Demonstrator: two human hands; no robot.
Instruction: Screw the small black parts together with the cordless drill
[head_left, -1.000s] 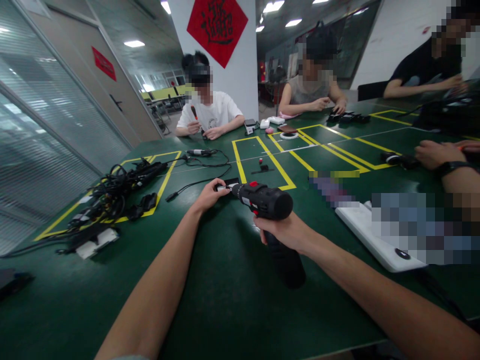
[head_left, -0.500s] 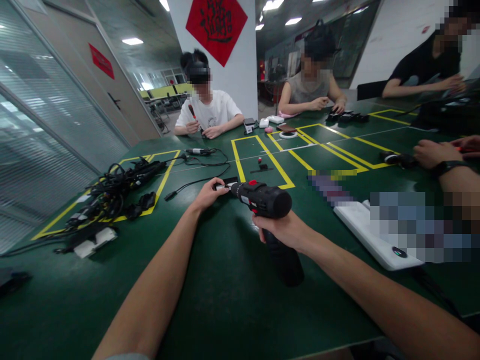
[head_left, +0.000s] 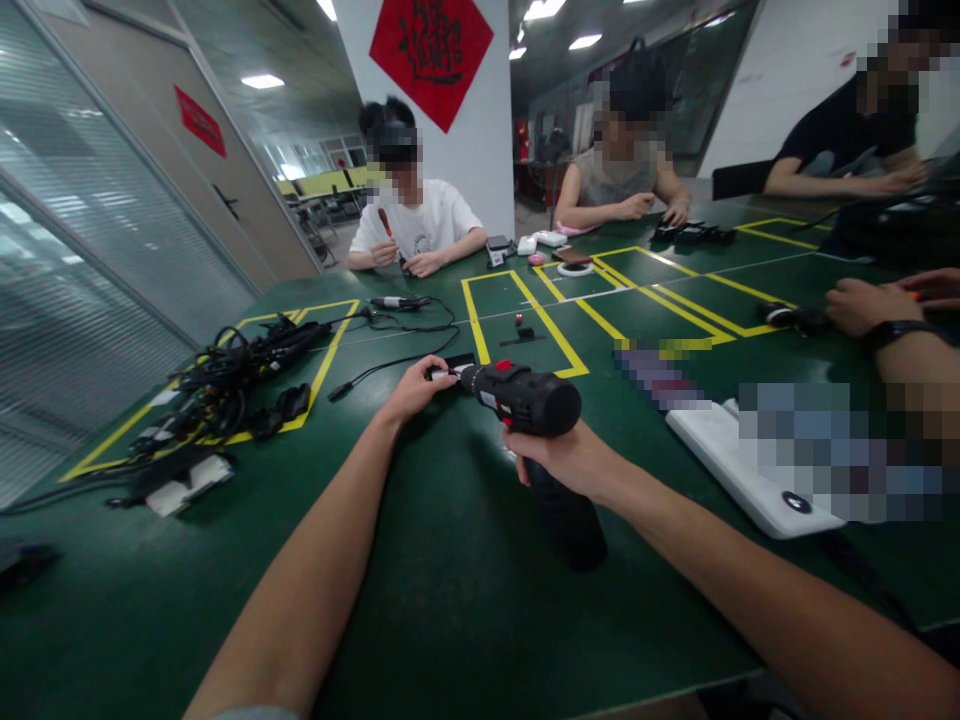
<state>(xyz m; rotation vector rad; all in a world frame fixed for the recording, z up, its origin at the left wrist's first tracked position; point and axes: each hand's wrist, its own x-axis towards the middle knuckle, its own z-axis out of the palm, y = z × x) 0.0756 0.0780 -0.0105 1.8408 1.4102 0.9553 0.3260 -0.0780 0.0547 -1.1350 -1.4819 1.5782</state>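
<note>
My right hand grips the handle of a black cordless screwdriver with red trim, its nose pointing left. The tip meets a small black and white part lying on the green table. My left hand is closed on that part with pinched fingers, holding it against the table just left of the tool's tip. Both forearms reach in from the bottom of the head view.
A tangle of black cables and chargers lies at the left inside yellow tape lines. A white flat device lies at the right. Small parts sit in a taped box ahead. Other people sit around the table; a neighbour's hand rests at right.
</note>
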